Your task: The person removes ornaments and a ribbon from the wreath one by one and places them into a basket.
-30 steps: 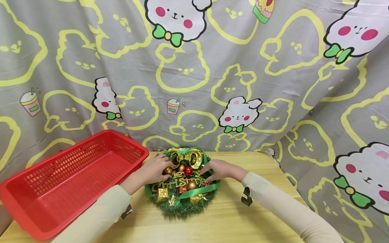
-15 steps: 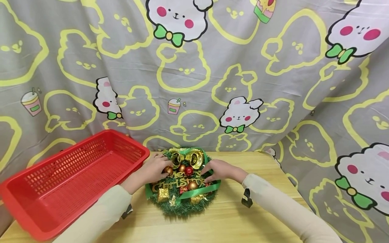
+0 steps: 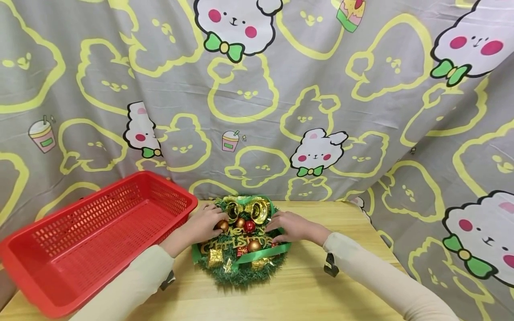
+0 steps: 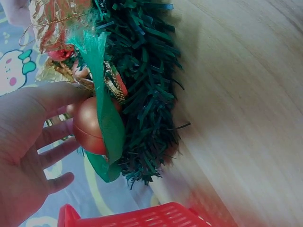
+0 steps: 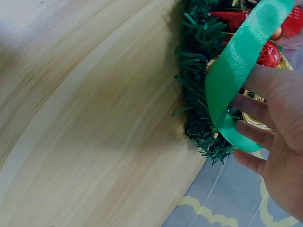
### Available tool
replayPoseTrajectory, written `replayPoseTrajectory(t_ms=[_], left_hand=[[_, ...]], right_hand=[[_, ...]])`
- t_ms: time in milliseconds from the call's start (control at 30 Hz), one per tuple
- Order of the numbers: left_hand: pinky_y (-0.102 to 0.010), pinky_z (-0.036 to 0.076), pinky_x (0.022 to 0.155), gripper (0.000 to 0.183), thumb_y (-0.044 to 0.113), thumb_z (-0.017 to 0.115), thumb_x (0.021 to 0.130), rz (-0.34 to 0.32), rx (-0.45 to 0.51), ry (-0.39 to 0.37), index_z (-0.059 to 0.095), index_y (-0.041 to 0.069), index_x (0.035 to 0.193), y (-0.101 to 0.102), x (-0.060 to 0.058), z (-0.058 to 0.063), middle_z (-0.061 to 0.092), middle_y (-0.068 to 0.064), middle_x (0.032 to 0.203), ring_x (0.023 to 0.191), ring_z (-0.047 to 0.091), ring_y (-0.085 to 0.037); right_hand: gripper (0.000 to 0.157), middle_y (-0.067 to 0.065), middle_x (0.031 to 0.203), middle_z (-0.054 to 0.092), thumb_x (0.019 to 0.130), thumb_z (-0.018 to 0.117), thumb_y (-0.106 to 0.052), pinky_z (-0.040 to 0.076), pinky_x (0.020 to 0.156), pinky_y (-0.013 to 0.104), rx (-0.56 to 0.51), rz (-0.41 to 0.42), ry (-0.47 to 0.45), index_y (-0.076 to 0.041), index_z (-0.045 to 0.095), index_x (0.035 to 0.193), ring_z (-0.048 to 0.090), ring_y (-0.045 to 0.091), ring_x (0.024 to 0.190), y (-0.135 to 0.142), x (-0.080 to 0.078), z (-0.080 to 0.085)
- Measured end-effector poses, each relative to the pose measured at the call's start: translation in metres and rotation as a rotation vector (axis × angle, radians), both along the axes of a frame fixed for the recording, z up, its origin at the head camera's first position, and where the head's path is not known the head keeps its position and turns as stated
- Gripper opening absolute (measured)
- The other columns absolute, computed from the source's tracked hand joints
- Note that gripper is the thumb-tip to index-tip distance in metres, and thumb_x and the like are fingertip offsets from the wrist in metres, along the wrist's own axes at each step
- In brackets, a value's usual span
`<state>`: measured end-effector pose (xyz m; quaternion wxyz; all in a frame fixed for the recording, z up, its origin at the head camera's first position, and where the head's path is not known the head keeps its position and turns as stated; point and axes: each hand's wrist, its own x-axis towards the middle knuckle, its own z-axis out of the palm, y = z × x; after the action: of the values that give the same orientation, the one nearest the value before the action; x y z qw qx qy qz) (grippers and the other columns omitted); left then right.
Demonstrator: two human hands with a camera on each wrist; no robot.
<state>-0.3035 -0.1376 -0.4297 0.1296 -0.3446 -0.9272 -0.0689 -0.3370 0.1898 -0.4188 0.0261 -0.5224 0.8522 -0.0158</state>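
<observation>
L hand (image 3: 202, 222) & R hand (image 3: 292, 226), backs up, at opp. sides of wreath (image 3: 241, 277), fingers loosely spread.

Wreath (image 3: 226, 248) on table (image 3: 321, 290), basket (image 3: 100, 232) to its left, curtain (image 3: 249, 133) behind both, bells (image 3: 259, 210) on wreath's far side

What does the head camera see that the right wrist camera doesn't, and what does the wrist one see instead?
Only the head view shows the red basket and the pale sleeves. Only the right wrist view shows the palm side of the right hand. Both show at least part of that hand, the wreath, its green ribbon, the wooden table and the patterned curtain.
</observation>
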Motion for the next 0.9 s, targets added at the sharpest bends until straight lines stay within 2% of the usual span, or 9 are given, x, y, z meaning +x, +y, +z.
replayPoseTrajectory(t_ms=[167, 333, 567, 900], left_hand=[[-0.057, 0.045, 0.098, 0.029, 0.022, 0.083, 0.085, 0.011, -0.023, 0.011, 0.072, 0.013, 0.111, 0.001, 0.000, 0.000, 0.071, -0.005, 0.104, 0.104, 0.062, -0.030], [-0.057, 0.047, 0.098, 0.029, 0.022, 0.082, 0.086, 0.008, -0.028, 0.015, 0.071, 0.013, 0.111, 0.001, 0.000, -0.001, 0.070, -0.006, 0.105, 0.103, 0.062, -0.030], [-0.056, 0.046, 0.097, 0.029, 0.022, 0.082, 0.087, 0.005, -0.020, 0.024, 0.071, 0.012, 0.111, 0.000, 0.002, 0.000, 0.070, -0.006, 0.106, 0.103, 0.062, -0.030], [-0.058, 0.044, 0.099, 0.034, 0.021, 0.082, 0.087, 0.005, -0.004, 0.036, 0.070, 0.010, 0.117, -0.002, 0.002, 0.002, 0.070, -0.008, 0.110, 0.108, 0.062, -0.033]], right_hand=[[0.040, 0.006, 0.129, 0.071, 0.093, 0.074, -0.033, 0.048, 0.104, 0.055, 0.037, -0.018, 0.063, -0.015, 0.071, 0.129, 0.056, 0.037, 0.132, 0.002, 0.003, 0.000], [0.041, 0.003, 0.130, 0.071, 0.093, 0.073, -0.036, 0.047, 0.105, 0.055, 0.068, -0.028, 0.089, -0.017, 0.071, 0.130, 0.054, 0.035, 0.134, 0.002, 0.004, 0.000], [0.042, 0.003, 0.127, 0.073, 0.089, 0.077, -0.036, 0.048, 0.104, 0.054, 0.068, -0.032, 0.074, -0.017, 0.073, 0.127, 0.057, 0.034, 0.131, -0.002, 0.002, 0.002], [0.038, -0.001, 0.116, 0.077, 0.085, 0.080, -0.037, 0.051, 0.102, 0.049, 0.042, -0.002, 0.066, -0.017, 0.078, 0.117, 0.063, 0.030, 0.124, -0.008, -0.012, -0.001]])
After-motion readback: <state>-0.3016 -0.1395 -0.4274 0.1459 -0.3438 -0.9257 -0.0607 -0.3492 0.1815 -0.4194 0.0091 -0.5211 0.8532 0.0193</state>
